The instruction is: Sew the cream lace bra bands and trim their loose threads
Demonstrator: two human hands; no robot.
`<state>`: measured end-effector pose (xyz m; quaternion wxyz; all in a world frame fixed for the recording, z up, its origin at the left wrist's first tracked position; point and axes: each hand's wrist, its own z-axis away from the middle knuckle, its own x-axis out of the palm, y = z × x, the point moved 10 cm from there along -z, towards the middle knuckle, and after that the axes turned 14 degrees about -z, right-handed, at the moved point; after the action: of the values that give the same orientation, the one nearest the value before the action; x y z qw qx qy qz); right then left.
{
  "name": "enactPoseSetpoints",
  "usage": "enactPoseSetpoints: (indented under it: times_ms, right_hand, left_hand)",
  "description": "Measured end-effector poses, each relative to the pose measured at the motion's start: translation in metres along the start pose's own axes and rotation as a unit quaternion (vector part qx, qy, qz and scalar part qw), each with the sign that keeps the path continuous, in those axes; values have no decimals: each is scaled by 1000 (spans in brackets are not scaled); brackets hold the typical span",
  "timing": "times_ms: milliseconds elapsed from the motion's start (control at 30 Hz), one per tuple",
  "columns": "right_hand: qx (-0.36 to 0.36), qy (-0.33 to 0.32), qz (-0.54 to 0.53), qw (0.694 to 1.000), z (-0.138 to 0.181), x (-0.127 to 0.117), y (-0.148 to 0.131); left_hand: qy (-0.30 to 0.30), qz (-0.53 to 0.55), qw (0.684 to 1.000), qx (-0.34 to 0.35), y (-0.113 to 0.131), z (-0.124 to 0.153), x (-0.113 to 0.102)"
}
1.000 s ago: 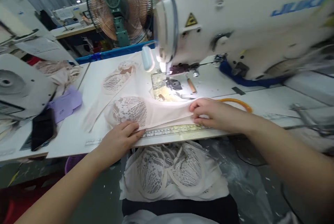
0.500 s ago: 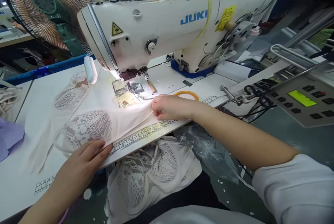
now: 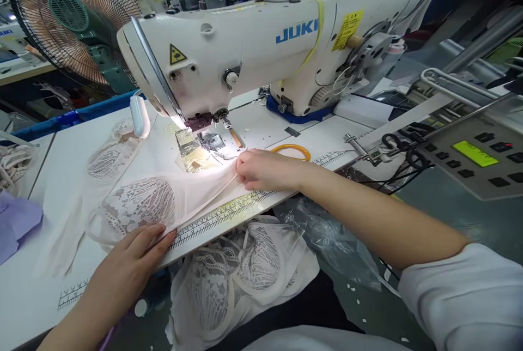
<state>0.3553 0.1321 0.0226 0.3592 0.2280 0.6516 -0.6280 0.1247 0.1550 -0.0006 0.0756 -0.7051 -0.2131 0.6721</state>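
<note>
A white lace bra (image 3: 143,203) lies on the sewing table along the printed ruler. My right hand (image 3: 267,170) pinches the far end of its plain side band, holding it taut just right of the needle area. My left hand (image 3: 133,258) grips the lower edge of the lace cup, thumb and fingers together at the table's front edge. Above the band stands the white JUKI sewing machine (image 3: 196,56), its lamp lighting the needle plate. An orange handle loop (image 3: 293,149) shows beyond my right wrist; the rest of that tool is partly hidden.
More white lace bras (image 3: 245,280) lie across my lap below the table edge. A control panel (image 3: 476,152) juts in at right. A large fan (image 3: 77,18) stands behind at left. Purple cloth (image 3: 18,223) sits at the far left. People work in the background.
Both hands keep their hold on the bra and have hardly moved. The band's lower edge by my right hand looks slightly more folded. The camera view has shifted slightly.
</note>
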Motion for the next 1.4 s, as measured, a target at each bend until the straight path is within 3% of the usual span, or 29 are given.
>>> enactPoseSetpoints:
  times_ms: [333, 433, 600, 800, 900, 967, 1033, 1133, 1267, 1400]
  right_hand:
    - [-23, 177, -31, 983, 35, -34, 12]
    - [-33, 152, -30, 987, 43, -19, 12]
    - [-13, 66, 58, 996, 47, 14, 4]
    - [52, -38, 120, 991, 71, 20, 6]
    - [56, 39, 144, 987, 77, -1, 17]
    - [68, 118, 171, 976, 78, -18, 31]
    - [97, 154, 191, 965, 75, -27, 49]
    - [140, 125, 192, 963, 70, -26, 69]
    - [165, 69, 180, 967, 85, -22, 73]
    - [148, 116, 130, 973, 109, -47, 70]
  left_hand:
    - [36, -13, 999, -12, 4, -2, -10]
    - [31, -21, 999, -15, 5, 1, -6]
    - [28, -35, 999, -19, 6, 1, -5]
    - [15, -14, 999, -26, 8, -2, -11]
    - [26, -17, 999, -43, 10, -4, -22]
    - [53, -26, 996, -68, 10, -8, -33]
    - [87, -26, 992, -90, 11, -14, -43]
    - [111, -4, 990, -90, 17, -26, -44]
    - [74, 8, 993, -92, 15, -30, -27]
    - [25, 46, 984, -169, -4, -10, -11]
